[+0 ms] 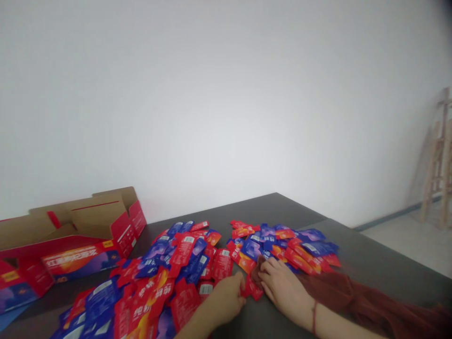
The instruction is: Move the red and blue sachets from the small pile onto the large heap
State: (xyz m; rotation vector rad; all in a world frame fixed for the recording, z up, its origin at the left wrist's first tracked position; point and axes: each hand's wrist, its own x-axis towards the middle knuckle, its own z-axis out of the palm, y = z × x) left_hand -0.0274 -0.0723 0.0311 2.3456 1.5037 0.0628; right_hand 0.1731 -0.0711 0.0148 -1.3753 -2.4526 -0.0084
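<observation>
Red and blue packets lie in a large heap (151, 292) at the lower left and a smaller heap (282, 245) at right of centre. Between the heaps, my left hand (228, 296) has its fingers curled together beside a red packet (252, 288); whatever they may hold is hidden. On the near edge of the smaller heap, my right hand (282, 287) is closed on a bunched end of brown cloth (367, 301). The cloth stretches from there to the lower right, behind my right forearm. A thin red band circles my right wrist.
At the left, an open red cardboard box (129, 230) stands near the wall, with smaller printed boxes (83, 259) in front. The dark table (261, 207) has a far corner near the wall. A wooden easel (438, 165) stands at the far right.
</observation>
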